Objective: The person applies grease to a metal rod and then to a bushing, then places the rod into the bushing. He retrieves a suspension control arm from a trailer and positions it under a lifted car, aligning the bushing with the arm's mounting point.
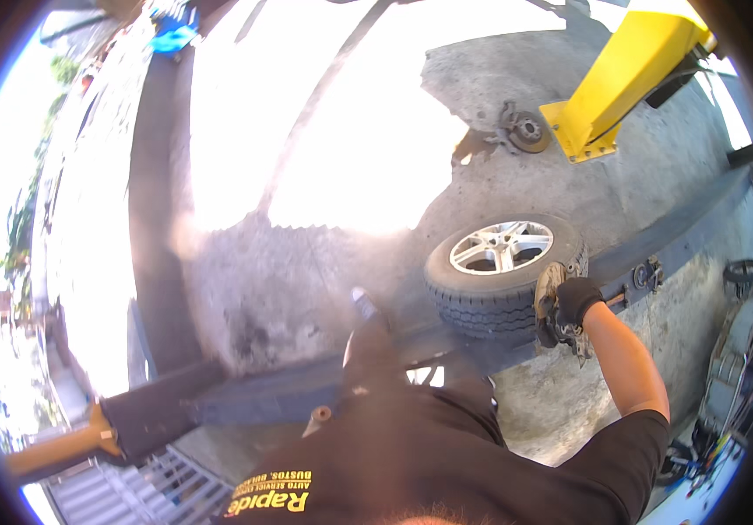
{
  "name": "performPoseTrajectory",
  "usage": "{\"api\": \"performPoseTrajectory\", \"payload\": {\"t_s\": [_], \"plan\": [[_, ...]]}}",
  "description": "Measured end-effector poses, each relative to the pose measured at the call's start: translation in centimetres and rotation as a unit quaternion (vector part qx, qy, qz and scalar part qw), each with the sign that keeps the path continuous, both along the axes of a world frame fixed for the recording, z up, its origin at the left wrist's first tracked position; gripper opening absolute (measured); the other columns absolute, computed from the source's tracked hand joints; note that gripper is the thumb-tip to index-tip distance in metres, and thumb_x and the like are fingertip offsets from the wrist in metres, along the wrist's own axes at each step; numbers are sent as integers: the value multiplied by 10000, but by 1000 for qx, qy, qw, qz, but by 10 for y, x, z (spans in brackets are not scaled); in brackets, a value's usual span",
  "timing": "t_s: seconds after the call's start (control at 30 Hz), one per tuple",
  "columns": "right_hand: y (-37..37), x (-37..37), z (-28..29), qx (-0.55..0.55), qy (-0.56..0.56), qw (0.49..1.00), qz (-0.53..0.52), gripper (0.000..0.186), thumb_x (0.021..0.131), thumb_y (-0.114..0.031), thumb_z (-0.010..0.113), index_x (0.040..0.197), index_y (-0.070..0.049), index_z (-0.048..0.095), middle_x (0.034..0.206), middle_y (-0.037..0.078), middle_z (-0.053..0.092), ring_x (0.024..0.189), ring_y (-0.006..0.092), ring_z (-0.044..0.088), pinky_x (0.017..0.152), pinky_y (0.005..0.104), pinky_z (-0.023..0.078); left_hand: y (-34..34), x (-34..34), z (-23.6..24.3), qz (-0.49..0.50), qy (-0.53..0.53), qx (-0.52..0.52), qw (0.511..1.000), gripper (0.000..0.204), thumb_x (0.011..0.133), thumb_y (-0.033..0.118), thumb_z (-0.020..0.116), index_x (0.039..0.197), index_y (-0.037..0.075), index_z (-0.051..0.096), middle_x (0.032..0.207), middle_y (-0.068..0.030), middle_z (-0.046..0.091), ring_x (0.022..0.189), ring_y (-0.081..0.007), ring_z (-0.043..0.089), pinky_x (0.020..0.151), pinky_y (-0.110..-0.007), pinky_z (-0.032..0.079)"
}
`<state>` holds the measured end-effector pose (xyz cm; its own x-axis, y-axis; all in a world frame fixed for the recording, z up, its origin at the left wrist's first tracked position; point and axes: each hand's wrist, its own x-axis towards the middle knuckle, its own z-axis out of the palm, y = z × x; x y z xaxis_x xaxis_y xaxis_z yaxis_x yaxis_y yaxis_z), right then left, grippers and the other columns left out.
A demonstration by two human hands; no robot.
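My right hand [576,302], in a black glove, grips a dirty, rust-brown and grey metal part [550,289] with an uneven outline, held near the right side of a tyre. The tyre [473,302], with a silver spoked rim [503,245], lies flat beyond it and is partly hidden by the part. A smaller dark metal piece [648,276] rests on the dark steel beam just right of my hand. My left hand is out of view.
A yellow lift post [604,83] is bolted to the concrete, with a brake disc [530,131] beside its foot. A long steel beam [254,398] crosses near my feet. Metal grating [162,486] is at lower left, assorted equipment [727,376] at right.
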<state>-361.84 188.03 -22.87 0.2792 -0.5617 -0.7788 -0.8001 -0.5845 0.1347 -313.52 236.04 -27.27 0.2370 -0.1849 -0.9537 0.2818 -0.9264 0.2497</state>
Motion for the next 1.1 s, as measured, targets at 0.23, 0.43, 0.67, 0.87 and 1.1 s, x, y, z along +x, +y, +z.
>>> {"api": "performPoseTrajectory", "payload": {"t_s": [0.23,0.43,0.67,0.87,1.1], "plan": [[-16,63,-38,28,119,992,-39,393,752,-420,790,1067,-189,831,1108,89,795,1057,284,759,889,420,602,-79,214,17,-126,34,47,990,357,966,400,717,1007,45,712,811,-93,678,728,-261,689,654,-424,563],[4,77,-36,39,176,978,-108,472,737,-369,863,1175,-199,813,1230,64,774,1145,262,739,938,431,592,-142,325,60,-204,0,22,979,362,964,407,721,999,47,715,801,-92,676,721,-262,688,645,-427,562],[44,62,-6,4,134,954,-269,613,790,-376,838,1356,-192,693,1321,58,731,1214,265,705,965,411,570,-277,381,84,-303,-26,-7,953,369,961,416,724,991,49,717,789,-91,674,712,-263,687,635,-430,560],[54,81,-9,-5,89,944,-318,588,837,-401,782,1370,-178,676,1324,102,719,1238,294,682,983,427,561,-374,397,79,-324,-30,3,946,374,959,424,728,984,50,720,778,-90,672,704,-265,686,627,-433,559],[37,69,-72,41,65,915,-395,522,874,-412,732,1334,-166,698,1312,149,714,1262,317,659,995,457,552,-488,417,46,-309,-14,41,950,381,957,433,732,975,52,722,766,-89,671,696,-266,685,617,-436,557]]}}
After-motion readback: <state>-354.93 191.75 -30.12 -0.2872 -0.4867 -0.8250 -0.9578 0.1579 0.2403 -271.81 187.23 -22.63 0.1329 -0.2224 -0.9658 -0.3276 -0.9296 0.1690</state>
